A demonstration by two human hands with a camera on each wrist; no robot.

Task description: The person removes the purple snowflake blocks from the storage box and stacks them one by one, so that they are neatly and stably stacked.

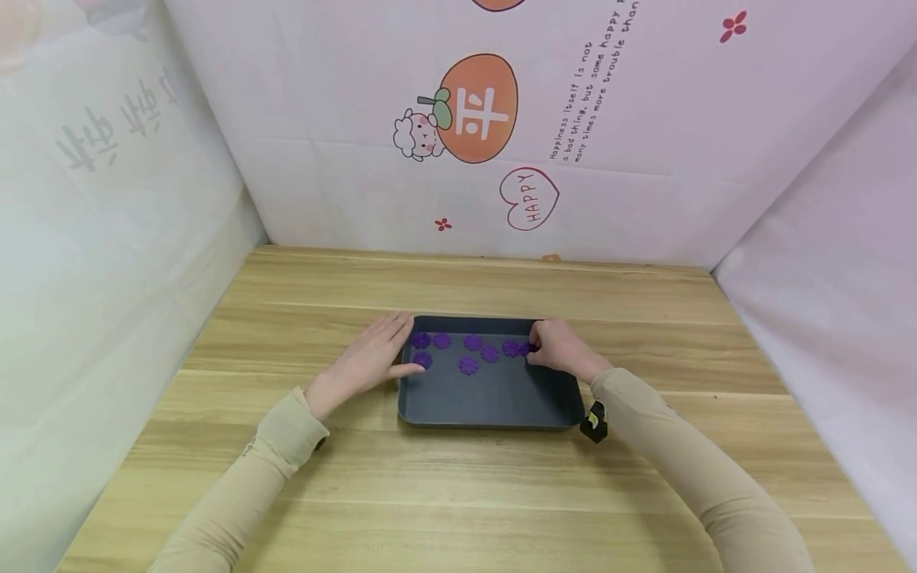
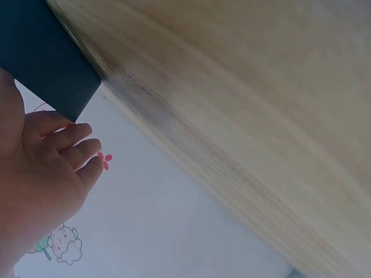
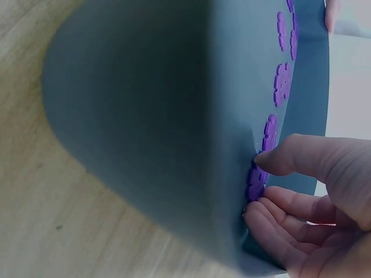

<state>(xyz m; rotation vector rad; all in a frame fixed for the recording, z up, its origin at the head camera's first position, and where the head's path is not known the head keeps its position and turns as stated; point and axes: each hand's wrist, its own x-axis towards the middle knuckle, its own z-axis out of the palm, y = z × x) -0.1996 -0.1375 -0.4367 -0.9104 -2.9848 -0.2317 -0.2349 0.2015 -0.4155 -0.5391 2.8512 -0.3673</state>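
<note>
A dark grey rectangular tray (image 1: pixel 494 398) lies on the wooden table, with several purple notched plastic discs (image 1: pixel 469 365) spread over its far half. At the tray's right end my right hand (image 1: pixel 562 348) reaches inside. In the right wrist view, its thumb and fingers pinch the edges of a purple notched disc (image 3: pixel 255 184), which overlaps or touches another disc (image 3: pixel 270 133). My left hand (image 1: pixel 372 350) rests against the tray's far left corner, fingers extended and thumb over the left rim near a disc. Its fingers look relaxed in the left wrist view (image 2: pixel 49 168).
The wooden table (image 1: pixel 444 501) extends around the tray. A printed white cloth (image 1: pixel 344 159) hangs behind it, with plain white cloth at both sides. A small black device (image 1: pixel 595 422) sits by the right wrist, next to the tray's near right corner.
</note>
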